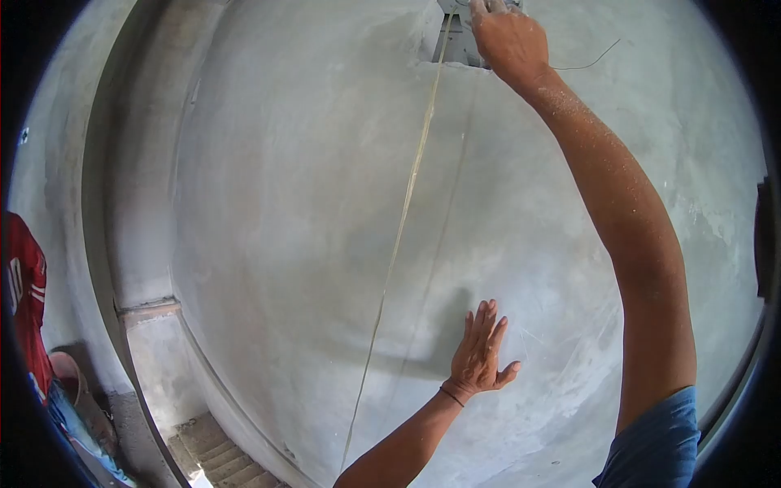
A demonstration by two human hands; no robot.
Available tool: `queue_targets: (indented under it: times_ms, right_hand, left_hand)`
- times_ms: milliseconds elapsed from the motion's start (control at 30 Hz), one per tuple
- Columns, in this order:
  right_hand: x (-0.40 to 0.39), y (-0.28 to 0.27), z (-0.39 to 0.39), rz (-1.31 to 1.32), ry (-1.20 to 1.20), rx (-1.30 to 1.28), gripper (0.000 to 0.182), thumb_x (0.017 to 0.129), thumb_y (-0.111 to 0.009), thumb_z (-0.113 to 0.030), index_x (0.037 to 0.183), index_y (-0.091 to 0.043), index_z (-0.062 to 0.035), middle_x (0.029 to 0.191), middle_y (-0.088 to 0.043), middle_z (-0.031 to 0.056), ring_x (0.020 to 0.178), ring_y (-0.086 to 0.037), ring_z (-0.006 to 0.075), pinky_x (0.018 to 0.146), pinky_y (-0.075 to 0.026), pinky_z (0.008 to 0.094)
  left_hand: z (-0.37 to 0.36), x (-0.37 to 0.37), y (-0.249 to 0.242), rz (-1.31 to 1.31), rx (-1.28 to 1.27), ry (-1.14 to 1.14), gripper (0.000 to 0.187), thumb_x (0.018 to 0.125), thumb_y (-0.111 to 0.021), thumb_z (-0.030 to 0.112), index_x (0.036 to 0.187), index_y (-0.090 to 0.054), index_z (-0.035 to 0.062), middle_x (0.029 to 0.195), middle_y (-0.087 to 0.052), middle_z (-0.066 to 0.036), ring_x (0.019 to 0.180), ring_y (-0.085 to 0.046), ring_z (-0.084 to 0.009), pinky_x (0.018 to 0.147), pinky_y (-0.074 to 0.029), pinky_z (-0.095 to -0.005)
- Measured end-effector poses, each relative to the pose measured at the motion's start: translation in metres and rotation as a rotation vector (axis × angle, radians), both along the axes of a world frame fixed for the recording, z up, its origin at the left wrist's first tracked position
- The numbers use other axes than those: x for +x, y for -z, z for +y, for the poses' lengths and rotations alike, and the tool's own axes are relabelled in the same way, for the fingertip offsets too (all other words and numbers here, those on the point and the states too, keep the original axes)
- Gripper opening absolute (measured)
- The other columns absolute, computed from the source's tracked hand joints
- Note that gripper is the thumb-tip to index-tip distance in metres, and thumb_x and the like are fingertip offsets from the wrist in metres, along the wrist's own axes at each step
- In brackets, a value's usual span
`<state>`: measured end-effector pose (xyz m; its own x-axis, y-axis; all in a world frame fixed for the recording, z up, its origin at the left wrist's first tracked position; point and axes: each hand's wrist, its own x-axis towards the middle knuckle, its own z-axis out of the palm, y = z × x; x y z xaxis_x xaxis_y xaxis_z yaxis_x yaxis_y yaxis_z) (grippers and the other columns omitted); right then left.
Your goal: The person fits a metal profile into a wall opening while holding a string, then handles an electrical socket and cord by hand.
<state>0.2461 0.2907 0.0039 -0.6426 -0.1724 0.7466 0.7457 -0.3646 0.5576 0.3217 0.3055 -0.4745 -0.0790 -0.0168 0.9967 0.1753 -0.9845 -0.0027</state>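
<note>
A smooth grey plastered wall (309,195) fills most of the view. My left hand (482,354) lies against it low down, fingers spread and pointing up, with a thin dark band round the wrist. High up, my right hand (511,37) is at the right edge of a square opening (455,41) in the wall; its fingers are bent and their tips are partly cut off by the frame, so what they hold cannot be made out. A pale yellowish string (409,191) hangs from the opening down past the left of my left hand.
A thin dark wire (598,61) sticks out right of my right wrist. At the lower left are steps (224,455), a concrete edge (98,203), and a person in a red shirt (28,285) beside a bucket (69,374). A dark object (765,240) is at the right edge.
</note>
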Motion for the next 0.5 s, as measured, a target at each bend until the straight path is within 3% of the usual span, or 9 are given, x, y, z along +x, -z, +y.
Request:
queue_targets:
  times_ms: [33,67,133,267,333,367,433,467,500]
  right_hand:
    - [0.001,-0.003,0.004,-0.104,0.028,0.1,0.016,0.095,-0.058,-0.017,0.097,-0.068,-0.0051,0.095,-0.072,0.0156,0.074,-0.072,0.0315,0.062,-0.057,0.0438]
    - [0.002,-0.006,0.007,-0.104,0.031,0.097,0.016,0.095,-0.058,-0.017,0.097,-0.068,-0.0051,0.095,-0.072,0.0156,0.074,-0.072,0.0315,0.062,-0.057,0.0438]
    - [0.003,-0.012,0.005,-0.348,0.087,0.393,0.014,0.091,-0.061,-0.014,0.097,-0.069,-0.0038,0.089,-0.072,0.0162,0.07,-0.071,0.0282,0.058,-0.055,0.0411]
    - [-0.002,-0.006,0.014,-0.063,-0.11,0.126,0.011,0.089,-0.063,-0.009,0.096,-0.069,-0.003,0.098,-0.072,0.0198,0.09,-0.073,0.0362,0.071,-0.059,0.0484]
    - [-0.009,-0.007,0.021,0.392,-0.502,-0.127,0.01,0.093,-0.061,-0.008,0.091,-0.069,-0.0031,0.089,-0.072,0.0175,0.085,-0.071,0.0336,0.068,-0.057,0.0457]
    - [-0.009,-0.013,0.026,0.396,-0.502,-0.129,0.01,0.093,-0.061,-0.008,0.091,-0.069,-0.0031,0.089,-0.072,0.0175,0.085,-0.071,0.0336,0.068,-0.057,0.0457]
    - [-0.01,-0.034,0.039,0.763,-1.523,-0.729,0.011,0.096,-0.06,-0.006,0.093,-0.069,-0.0014,0.084,-0.07,0.0139,0.079,-0.069,0.0292,0.069,-0.055,0.043]
    - [-0.005,-0.047,0.048,0.769,-1.525,-0.73,0.011,0.096,-0.06,-0.006,0.093,-0.069,-0.0014,0.084,-0.07,0.0139,0.079,-0.069,0.0292,0.069,-0.055,0.043]
    - [0.004,-0.062,0.056,0.965,-1.814,-1.038,0.011,0.096,-0.059,-0.005,0.095,-0.07,-0.0005,0.084,-0.069,0.0127,0.078,-0.068,0.0271,0.069,-0.055,0.041]
  left_hand:
    - [0.002,-0.001,-0.003,0.025,0.0,-0.039,0.084,0.1,-0.046,0.055,0.159,-0.021,0.0009,0.164,-0.022,-0.033,0.152,-0.023,-0.0495,0.122,-0.019,-0.0649]
    - [0.002,-0.002,-0.002,0.05,0.0,-0.076,0.083,0.101,-0.044,0.054,0.16,-0.02,0.0011,0.165,-0.021,-0.031,0.153,-0.023,-0.0477,0.122,-0.022,-0.0629]
    - [-0.001,-0.003,-0.003,0.05,-0.007,-0.059,0.083,0.1,-0.047,0.053,0.159,-0.021,0.0011,0.164,-0.023,-0.032,0.152,-0.025,-0.0489,0.122,-0.022,-0.0636]
    - [-0.003,-0.007,-0.005,0.054,-0.02,-0.046,0.082,0.099,-0.049,0.051,0.158,-0.022,0.0015,0.163,-0.025,-0.033,0.151,-0.027,-0.0499,0.122,-0.022,-0.0642]
    - [-0.003,-0.007,-0.005,0.061,-0.026,-0.05,0.082,0.099,-0.05,0.051,0.158,-0.022,0.0013,0.162,-0.026,-0.032,0.151,-0.028,-0.05,0.122,-0.022,-0.0638]
    - [-0.003,-0.007,-0.004,0.071,-0.033,-0.057,0.082,0.099,-0.05,0.051,0.158,-0.022,0.0012,0.162,-0.026,-0.032,0.15,-0.028,-0.05,0.122,-0.023,-0.0635]
    - [-0.003,-0.006,-0.004,0.064,-0.03,-0.056,0.082,0.099,-0.05,0.05,0.158,-0.022,0.0015,0.163,-0.026,-0.032,0.15,-0.028,-0.0499,0.122,-0.022,-0.0633]
    - [-0.003,-0.006,-0.004,0.053,-0.026,-0.056,0.081,0.099,-0.05,0.05,0.158,-0.022,0.0017,0.163,-0.025,-0.032,0.151,-0.028,-0.0497,0.122,-0.022,-0.0631]
    - [-0.002,-0.005,-0.004,0.057,-0.031,-0.057,0.081,0.099,-0.05,0.05,0.158,-0.022,0.0017,0.163,-0.025,-0.032,0.151,-0.028,-0.0497,0.122,-0.022,-0.0631]
